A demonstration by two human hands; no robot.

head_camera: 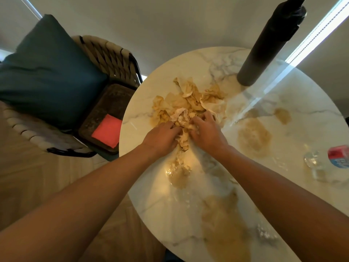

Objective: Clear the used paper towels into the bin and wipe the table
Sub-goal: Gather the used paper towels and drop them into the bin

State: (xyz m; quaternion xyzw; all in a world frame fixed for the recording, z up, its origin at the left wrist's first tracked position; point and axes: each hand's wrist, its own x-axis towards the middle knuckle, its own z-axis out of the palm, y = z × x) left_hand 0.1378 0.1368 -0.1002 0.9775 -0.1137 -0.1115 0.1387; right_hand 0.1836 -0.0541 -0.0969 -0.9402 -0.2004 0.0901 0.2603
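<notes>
A heap of crumpled, brown-stained paper towels point(190, 101) lies in the middle of the round white marble table point(306, 133). My left hand point(160, 137) and my right hand point(205, 129) are side by side at the near edge of the heap, fingers curled into the wet paper and pinching a wad between them. Brownish spill patches point(254, 137) spread across the table to the right of the heap and toward me. A pink cloth point(107, 130) lies folded on a dark tray on the chair at left. No bin is in view.
A tall dark cylinder point(264, 52) stands at the table's far side. A plastic water bottle point(328, 159) with a red label lies at the right edge. A woven chair point(105, 53) with a teal cushion point(49, 72) stands left of the table.
</notes>
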